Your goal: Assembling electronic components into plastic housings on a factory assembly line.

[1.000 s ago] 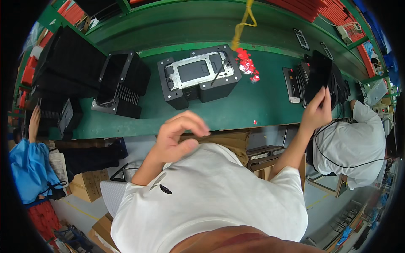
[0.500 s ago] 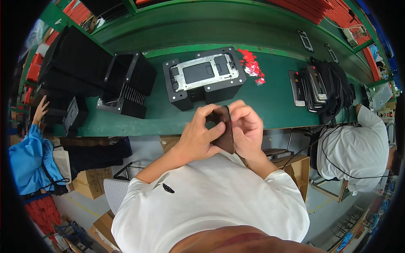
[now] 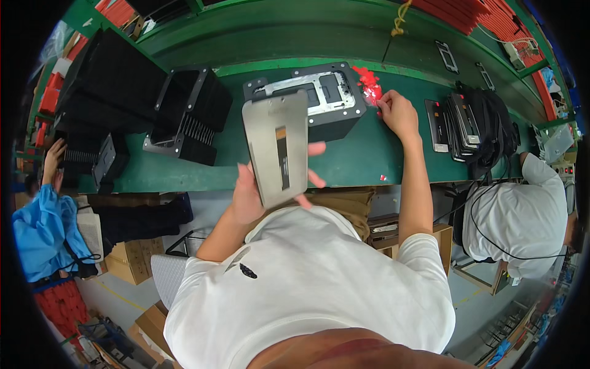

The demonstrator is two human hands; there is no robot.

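Parting from each other since half a second ago, both hands are now doing separate jobs: the right is reaching out across the table, and the panel is turning its grey face up to me. Nearest, my white shirt (image 3: 332, 277) is filling the lower view. Just beyond it, my left hand (image 3: 247, 200) is holding the panel (image 3: 264, 138) up in the air, the thumb showing at one edge, the other fingers spreading out past the opposite edge. Farther out, my right hand (image 3: 402, 120) is bending down at the red bits (image 3: 369, 86) on the green table (image 3: 369, 150). Its fingertips are looking close together, but I can't tell whether they are pinching anything. The black block (image 3: 344, 126) is standing beside those bits, carrying a pale metal frame (image 3: 332, 109); the panel is hiding part of both from me. Off to the right, more panels (image 3: 464, 126) are leaning together against a black heap (image 3: 495, 126). I'm judging this step as picking at the red bits while keeping the panel ready; the next move is calling for a light pinch on a single bit and a steady left hand. At the back, a yellow cord (image 3: 401, 15) is hanging.
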